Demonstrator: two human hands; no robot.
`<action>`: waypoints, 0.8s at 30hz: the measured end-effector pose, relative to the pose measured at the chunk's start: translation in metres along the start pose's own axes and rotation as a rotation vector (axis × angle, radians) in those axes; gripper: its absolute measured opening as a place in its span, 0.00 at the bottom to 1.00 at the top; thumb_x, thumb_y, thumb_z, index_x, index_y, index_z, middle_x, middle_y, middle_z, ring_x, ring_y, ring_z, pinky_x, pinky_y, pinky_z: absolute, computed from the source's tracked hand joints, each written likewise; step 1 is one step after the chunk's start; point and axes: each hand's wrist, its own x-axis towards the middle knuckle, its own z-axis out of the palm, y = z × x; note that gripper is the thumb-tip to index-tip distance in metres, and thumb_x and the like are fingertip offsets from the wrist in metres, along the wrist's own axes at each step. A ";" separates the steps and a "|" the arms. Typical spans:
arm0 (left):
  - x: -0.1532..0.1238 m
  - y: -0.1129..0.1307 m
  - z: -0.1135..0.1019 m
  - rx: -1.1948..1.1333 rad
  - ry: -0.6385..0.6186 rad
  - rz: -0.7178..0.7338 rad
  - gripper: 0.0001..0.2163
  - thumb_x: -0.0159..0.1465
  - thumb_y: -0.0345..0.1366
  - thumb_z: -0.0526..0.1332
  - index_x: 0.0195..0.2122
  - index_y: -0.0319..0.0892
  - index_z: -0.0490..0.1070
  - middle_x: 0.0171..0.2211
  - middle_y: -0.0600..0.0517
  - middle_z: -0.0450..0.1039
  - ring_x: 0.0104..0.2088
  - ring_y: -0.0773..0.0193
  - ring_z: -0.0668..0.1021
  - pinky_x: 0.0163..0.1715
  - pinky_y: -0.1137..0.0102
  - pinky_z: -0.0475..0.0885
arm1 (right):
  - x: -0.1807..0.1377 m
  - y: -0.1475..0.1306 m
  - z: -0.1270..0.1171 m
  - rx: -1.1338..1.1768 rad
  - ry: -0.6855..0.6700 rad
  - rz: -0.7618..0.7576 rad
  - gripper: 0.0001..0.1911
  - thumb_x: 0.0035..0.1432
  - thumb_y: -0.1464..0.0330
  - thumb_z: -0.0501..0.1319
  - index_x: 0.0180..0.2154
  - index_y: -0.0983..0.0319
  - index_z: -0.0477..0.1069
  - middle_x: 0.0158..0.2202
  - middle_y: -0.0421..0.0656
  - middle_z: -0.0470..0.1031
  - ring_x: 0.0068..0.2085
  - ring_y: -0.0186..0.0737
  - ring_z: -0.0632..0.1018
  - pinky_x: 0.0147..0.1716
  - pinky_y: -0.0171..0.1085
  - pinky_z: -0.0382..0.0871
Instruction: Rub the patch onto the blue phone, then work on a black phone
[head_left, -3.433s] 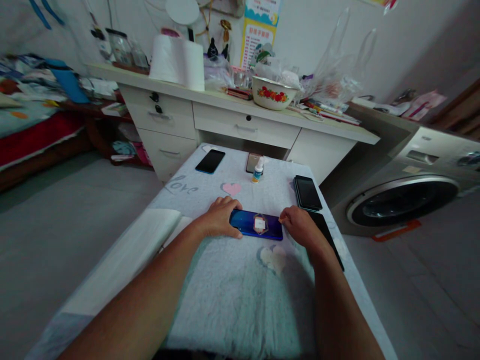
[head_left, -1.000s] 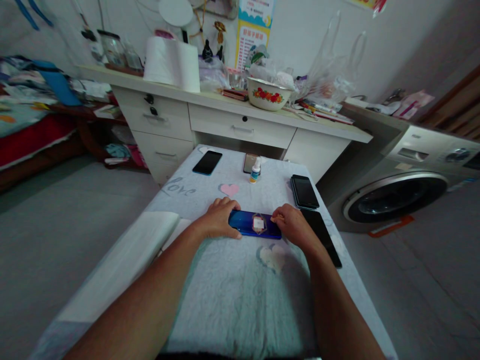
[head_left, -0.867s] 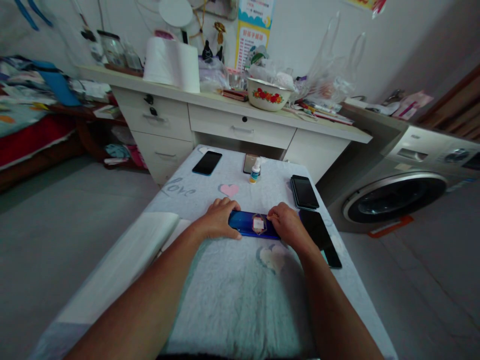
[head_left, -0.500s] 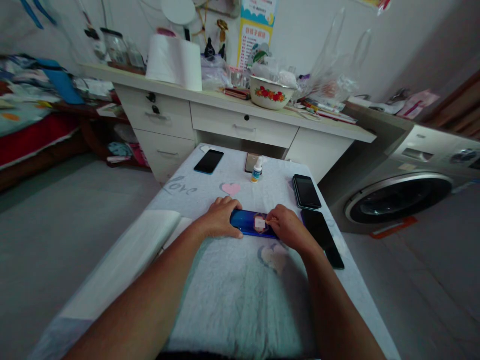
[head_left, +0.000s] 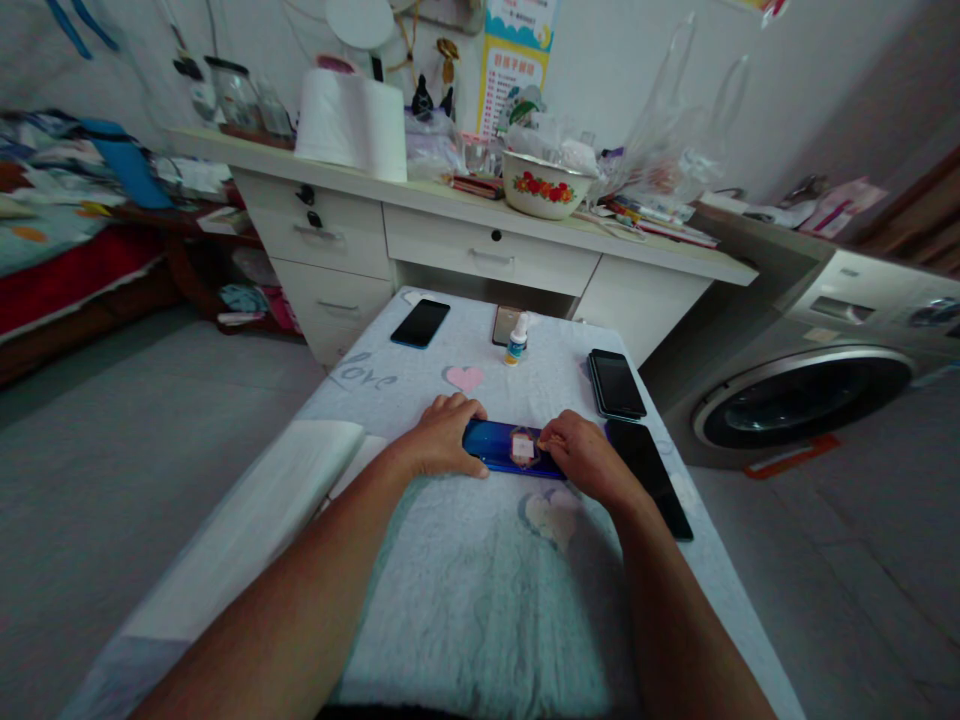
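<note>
A shiny blue phone (head_left: 489, 442) lies sideways on the cloth-covered table, its back facing up. On that back is a pale square piece (head_left: 523, 448) with an ornate, many-sided border. My left hand (head_left: 448, 437) grips the phone's left end, thumb on the near edge and fingers on the far edge. Over the right end, my right hand (head_left: 579, 450) is closed in a pinch, its fingertips just right of the pale square. Whatever sits in that pinch is too small to make out. Beyond the phone stands a small white spray bottle (head_left: 516, 342) with a coloured label.
A black-screened phone (head_left: 421, 323) lies at the far left, and another phone (head_left: 504, 325) behind the bottle. To the right are stacked phones (head_left: 616, 384) and a larger dark phone (head_left: 651, 480). Folded cloth (head_left: 300, 480) lies along the left. A desk (head_left: 491, 232) and washing machine (head_left: 817, 330) stand beyond.
My right hand has slid slightly right along the phone, so its fingertips sit a little farther from the pale square. My left hand keeps its grip.
</note>
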 end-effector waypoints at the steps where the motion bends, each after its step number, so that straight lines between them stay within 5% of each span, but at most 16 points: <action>1: 0.000 0.000 0.000 0.000 -0.002 0.000 0.32 0.42 0.50 0.69 0.47 0.46 0.64 0.45 0.49 0.63 0.47 0.51 0.65 0.46 0.64 0.63 | 0.001 0.001 0.002 -0.010 0.024 0.010 0.09 0.58 0.73 0.56 0.34 0.64 0.75 0.35 0.44 0.70 0.36 0.35 0.71 0.37 0.32 0.60; 7: 0.000 0.000 0.001 0.007 -0.016 -0.010 0.33 0.42 0.52 0.69 0.47 0.47 0.64 0.46 0.49 0.64 0.48 0.51 0.65 0.46 0.63 0.63 | 0.004 -0.001 0.004 -0.013 0.046 0.014 0.08 0.58 0.73 0.56 0.35 0.64 0.75 0.36 0.44 0.70 0.37 0.35 0.71 0.38 0.32 0.60; 17: -0.001 -0.002 0.002 -0.010 0.001 -0.001 0.32 0.41 0.50 0.69 0.47 0.46 0.64 0.46 0.49 0.63 0.48 0.51 0.65 0.46 0.63 0.64 | -0.012 -0.007 -0.017 0.124 -0.258 0.009 0.08 0.52 0.75 0.57 0.31 0.62 0.75 0.35 0.43 0.74 0.34 0.36 0.73 0.33 0.32 0.62; 24: 0.000 -0.001 0.000 0.000 -0.024 -0.012 0.32 0.42 0.52 0.68 0.47 0.48 0.63 0.46 0.50 0.63 0.48 0.51 0.65 0.46 0.63 0.63 | -0.006 -0.002 -0.012 0.076 -0.121 0.039 0.08 0.54 0.75 0.57 0.32 0.62 0.75 0.35 0.44 0.73 0.36 0.35 0.72 0.35 0.32 0.61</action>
